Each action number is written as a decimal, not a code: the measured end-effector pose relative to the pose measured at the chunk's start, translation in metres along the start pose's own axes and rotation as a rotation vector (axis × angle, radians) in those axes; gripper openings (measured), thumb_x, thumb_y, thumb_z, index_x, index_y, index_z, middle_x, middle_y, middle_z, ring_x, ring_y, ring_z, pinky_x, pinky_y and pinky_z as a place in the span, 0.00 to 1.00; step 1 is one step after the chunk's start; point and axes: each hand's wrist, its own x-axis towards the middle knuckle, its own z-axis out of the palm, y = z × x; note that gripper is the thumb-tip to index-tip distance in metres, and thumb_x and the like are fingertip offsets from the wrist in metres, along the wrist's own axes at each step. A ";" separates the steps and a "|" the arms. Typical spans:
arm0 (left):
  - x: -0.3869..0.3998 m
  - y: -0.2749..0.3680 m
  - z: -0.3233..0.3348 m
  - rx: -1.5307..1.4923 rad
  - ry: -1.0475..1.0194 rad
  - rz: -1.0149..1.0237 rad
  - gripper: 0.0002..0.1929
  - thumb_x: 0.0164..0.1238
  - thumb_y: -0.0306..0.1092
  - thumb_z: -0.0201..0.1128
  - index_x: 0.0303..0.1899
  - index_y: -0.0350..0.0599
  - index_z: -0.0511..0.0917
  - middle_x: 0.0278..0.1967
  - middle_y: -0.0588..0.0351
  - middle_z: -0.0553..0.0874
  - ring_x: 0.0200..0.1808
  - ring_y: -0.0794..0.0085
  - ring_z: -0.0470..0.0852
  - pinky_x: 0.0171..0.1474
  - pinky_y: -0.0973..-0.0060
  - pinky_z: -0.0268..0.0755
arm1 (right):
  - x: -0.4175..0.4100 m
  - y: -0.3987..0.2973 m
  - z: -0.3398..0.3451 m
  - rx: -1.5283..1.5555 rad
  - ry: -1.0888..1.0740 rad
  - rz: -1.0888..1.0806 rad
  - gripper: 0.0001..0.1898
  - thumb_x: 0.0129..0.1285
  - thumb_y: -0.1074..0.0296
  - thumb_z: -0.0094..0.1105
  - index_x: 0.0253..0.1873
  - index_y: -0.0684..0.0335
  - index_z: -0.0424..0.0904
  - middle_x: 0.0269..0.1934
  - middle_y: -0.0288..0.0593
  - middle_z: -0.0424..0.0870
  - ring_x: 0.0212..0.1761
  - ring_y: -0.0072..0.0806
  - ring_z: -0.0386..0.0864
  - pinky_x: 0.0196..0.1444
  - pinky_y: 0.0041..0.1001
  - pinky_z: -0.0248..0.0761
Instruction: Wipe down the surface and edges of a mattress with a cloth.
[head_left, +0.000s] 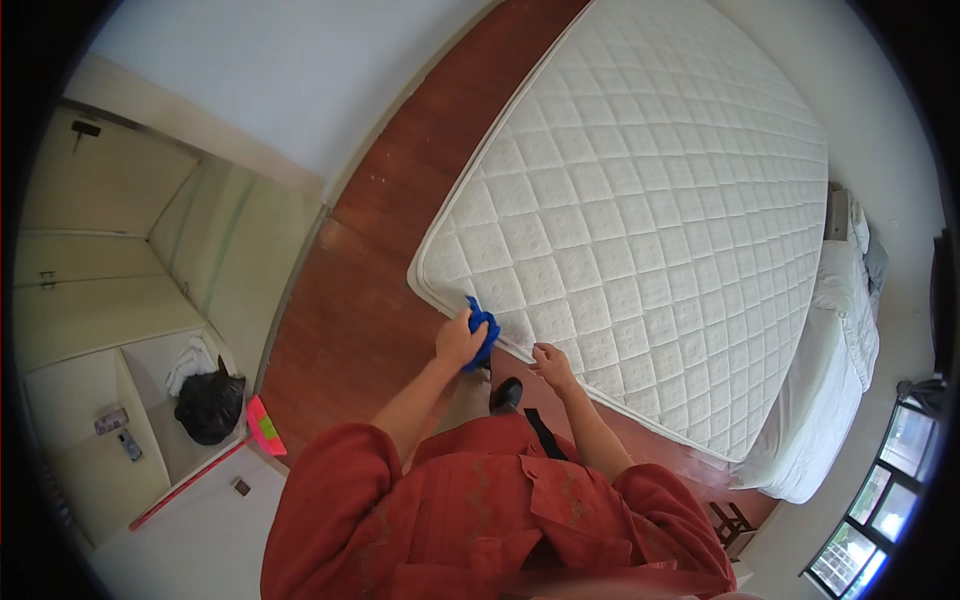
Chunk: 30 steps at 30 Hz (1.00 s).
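Observation:
My left hand (459, 341) grips a crumpled blue cloth (484, 334) at the near edge of a white quilted mattress (637, 225), close to its left corner. A greyish patch shows on the mattress top just right of the cloth. My right hand (553, 366) is at the same edge, a short way to the right, with its fingers bent and nothing seen in them. Whether its fingertips touch the mattress piping, I cannot tell. The mattress underside is hidden.
Reddish wooden floor (337, 315) runs along the mattress. At left, an open cabinet holds a black plastic bag (210, 403), beside a pink broom (265, 426). White bedding (806, 405) lies beyond the mattress at right, and a wooden stool (729, 523) stands near a window (870, 495).

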 end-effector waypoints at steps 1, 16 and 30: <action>-0.015 0.012 -0.003 -0.099 0.024 -0.003 0.20 0.59 0.49 0.60 0.44 0.41 0.73 0.37 0.38 0.83 0.39 0.44 0.82 0.41 0.54 0.74 | -0.015 -0.026 0.003 0.008 0.009 -0.028 0.23 0.67 0.56 0.51 0.57 0.71 0.73 0.45 0.52 0.81 0.38 0.34 0.84 0.41 0.27 0.75; -0.123 0.101 -0.052 -0.426 -0.087 0.349 0.28 0.62 0.37 0.64 0.63 0.41 0.66 0.51 0.43 0.80 0.33 0.71 0.81 0.39 0.75 0.75 | -0.109 -0.095 -0.023 0.465 -0.193 -0.421 0.17 0.62 0.72 0.59 0.55 0.68 0.76 0.41 0.40 0.83 0.40 0.23 0.80 0.44 0.23 0.74; -0.123 0.037 -0.137 -0.550 -0.215 0.146 0.21 0.66 0.35 0.58 0.57 0.35 0.72 0.39 0.51 0.85 0.32 0.75 0.83 0.36 0.78 0.75 | -0.128 0.084 -0.079 0.529 0.650 -0.059 0.15 0.55 0.69 0.62 0.44 0.73 0.79 0.33 0.45 0.82 0.33 0.30 0.80 0.36 0.29 0.72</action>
